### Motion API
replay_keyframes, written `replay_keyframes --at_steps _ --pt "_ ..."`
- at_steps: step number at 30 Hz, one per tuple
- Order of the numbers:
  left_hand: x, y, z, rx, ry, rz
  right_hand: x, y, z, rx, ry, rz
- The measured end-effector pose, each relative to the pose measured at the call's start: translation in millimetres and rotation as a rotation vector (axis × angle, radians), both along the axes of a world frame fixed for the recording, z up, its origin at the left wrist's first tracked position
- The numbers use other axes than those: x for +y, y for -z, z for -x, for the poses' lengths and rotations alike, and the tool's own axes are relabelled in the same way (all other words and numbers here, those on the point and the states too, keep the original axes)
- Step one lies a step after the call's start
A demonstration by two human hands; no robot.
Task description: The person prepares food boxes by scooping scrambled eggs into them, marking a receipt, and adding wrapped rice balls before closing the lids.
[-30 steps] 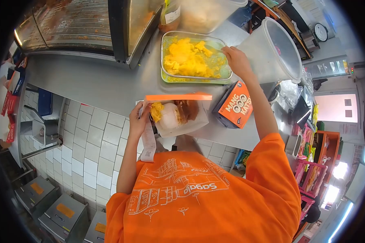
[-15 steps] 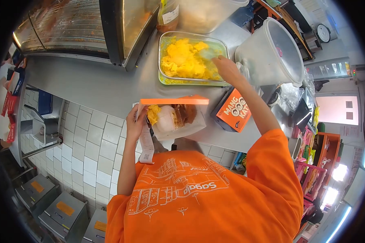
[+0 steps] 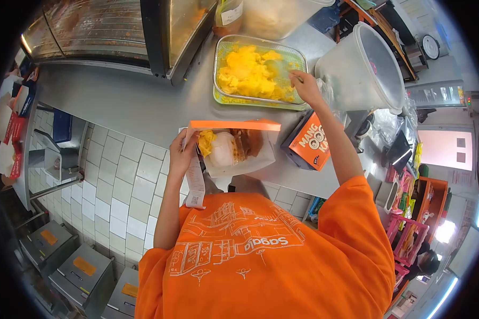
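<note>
My left hand (image 3: 182, 155) is closed on the left side of an open takeaway box (image 3: 234, 169) with an orange lid edge. Inside lie a mound of white rice (image 3: 224, 150), yellow shredded food (image 3: 206, 142) at the left and brown pieces (image 3: 251, 141) at the right. A long paper receipt (image 3: 196, 183) hangs beside that hand. My right hand (image 3: 307, 89) grips the handle of a pale, see-through spoon (image 3: 275, 67), its blurred head in the yellow food (image 3: 245, 72). This food fills much of a mesh-lined metal tray (image 3: 216, 80).
A closed orange-and-black box (image 3: 310, 142) stands right of the open one. Behind it is a large clear tub (image 3: 351, 69). A glass display cabinet (image 3: 90, 32) occupies the back left of the steel counter (image 3: 122, 95). Grey bins (image 3: 80, 276) stand on the floor at left.
The view has shifted slightly, moving the counter things a little right and up. My right hand has moved slightly with the spoon at the tray's right side; my left hand keeps hold of the box.
</note>
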State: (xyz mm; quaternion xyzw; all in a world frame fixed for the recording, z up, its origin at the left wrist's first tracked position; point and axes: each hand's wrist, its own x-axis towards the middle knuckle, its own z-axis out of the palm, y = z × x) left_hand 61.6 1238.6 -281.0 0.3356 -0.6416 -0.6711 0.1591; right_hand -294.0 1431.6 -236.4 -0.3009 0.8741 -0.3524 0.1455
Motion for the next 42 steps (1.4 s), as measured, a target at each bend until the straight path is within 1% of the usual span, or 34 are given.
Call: replay_keyframes --at_steps 1,2,4,8,10,11,13,15,16,18,21,23,25,27,28,30,31,34,36,37,40,41,42 --pt "0 2 0 0.005 -0.005 -0.012 -5 -3 -1 0.099 -0.019 0.017" --pt "1 3 -1 0.002 0.001 -0.01 -8 -4 -4 0.097 -0.012 0.019" --pt "-1 4 -1 0.001 0.009 -0.003 -16 -4 -8 0.175 -0.105 0.081" --pt "0 4 -1 0.031 0.017 -0.025 -17 16 -6 0.152 -0.117 0.138" --pt "0 0 -1 0.027 0.014 -0.033 -11 9 -4 -0.611 0.221 0.299" --pt "0 -3 0 0.028 0.006 -0.031 -9 8 -5 -0.612 0.212 0.298" --pt "2 -9 2 -0.035 -0.004 -0.017 -2 7 -14 -0.734 0.266 0.46" --pt "1 0 3 0.003 -0.002 0.011 3 5 -18 -0.718 0.285 0.462" --pt "0 2 1 0.042 0.004 0.041 7 1 -19 -0.639 0.286 0.463" --pt "0 2 -2 0.009 -0.002 0.043 14 -14 -27 -0.533 0.285 0.457" --pt "-2 4 -1 0.015 0.004 0.043 37 -68 -55 -0.49 0.224 0.433" --pt "-2 7 -1 0.023 0.029 0.059 45 -111 -95 -0.447 0.349 0.439" --pt "-3 3 -1 0.0 0.043 0.012 70 -139 -121 -0.481 0.278 0.439" --pt "-4 3 -1 -0.024 0.057 -0.032 81 -172 -156 -0.54 0.201 0.338" --pt "-5 4 -2 -0.011 0.064 -0.004 87 -174 -170 -0.541 0.205 0.337" --pt "-6 6 -2 0.002 0.078 0.023 94 -177 -197 -0.706 0.259 0.278" --pt "-7 6 -2 0.006 0.084 0.001 92 -171 -212 -0.733 0.278 0.293" --pt "-6 8 -1 0.018 0.093 -0.024 62 -151 -250 -0.744 0.266 0.214" --pt "-7 8 -1 0.024 0.084 -0.016 47 -124 -263 -0.638 0.183 0.129" --pt "-6 6 -1 0.031 0.092 0.001 39 -116 -267 -0.643 0.177 0.131" --pt "-7 9 -2 0.042 0.098 0.049 22 -106 -278 -0.272 0.101 0.087" --pt "-7 11 -2 0.053 0.102 0.073 18 -106 -279 -0.272 0.1 0.088" --pt "-8 11 -2 0.052 0.103 0.072 15 -106 -280 -0.187 0.049 0.078"
